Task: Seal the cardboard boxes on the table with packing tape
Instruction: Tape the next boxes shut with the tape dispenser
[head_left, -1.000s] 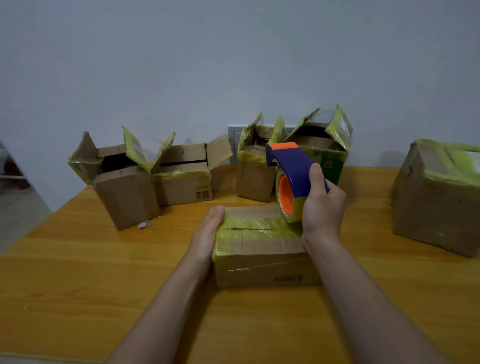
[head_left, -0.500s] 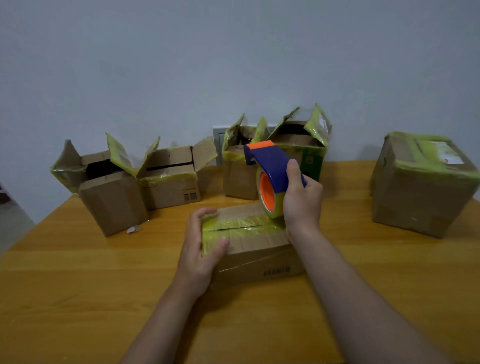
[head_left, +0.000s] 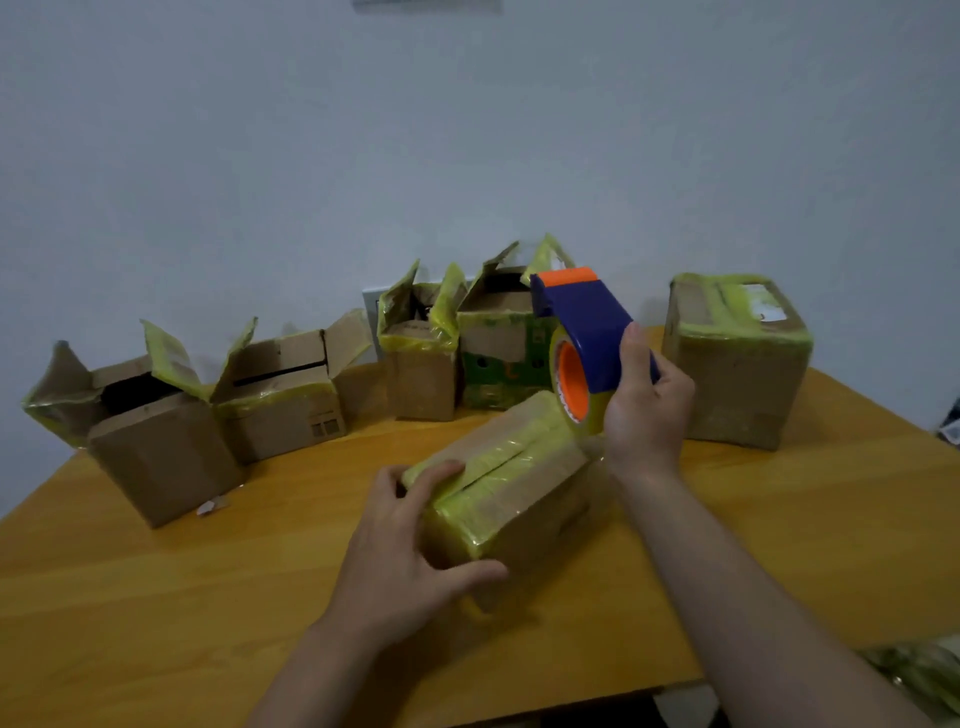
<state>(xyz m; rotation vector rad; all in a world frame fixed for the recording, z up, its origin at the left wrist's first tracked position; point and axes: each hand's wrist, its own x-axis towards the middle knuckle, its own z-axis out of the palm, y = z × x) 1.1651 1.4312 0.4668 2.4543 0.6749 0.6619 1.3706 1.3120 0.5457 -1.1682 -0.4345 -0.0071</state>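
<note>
Holding the near end of the closed box (head_left: 519, 483), the left grip (head_left: 410, 551) curls fingers over its top edge, thumb on the side. Box sits mid-table (head_left: 156, 597), skewed. Right grip (head_left: 644, 410) clasps the tape dispenser (head_left: 587, 332), its roll touching the box's far end. Four open boxes (head_left: 280, 384) stand behind.

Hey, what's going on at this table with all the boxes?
A person is taping the small box in the middle of the table. The left hand grips its near end, and the right hand holds the blue and orange tape dispenser at its far end. Four open boxes stand along the wall; a taped box sits to the right.
</note>
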